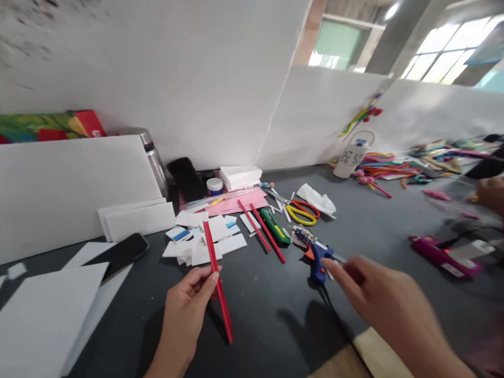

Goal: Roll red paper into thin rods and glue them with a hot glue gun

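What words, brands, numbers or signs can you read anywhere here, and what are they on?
None can be read for certain.
White bottle: dark lettering, too blurred and tilted to read.
Red end of the colorful package: pale marks, too small to read.
Purple glue gun: white labels, any print too blurred to read.
Blue glue gun: no readable text.
Red strip in the left hand: no text visible.

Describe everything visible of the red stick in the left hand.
The red stick is long, straight and narrow, with a smooth, plastic-looking surface, though its material is uncertain. The left hand pinches it near mid-length. It slants, its far end overlapping white pieces in view, its near end over the dark tabletop; whether either end touches anything is unclear.
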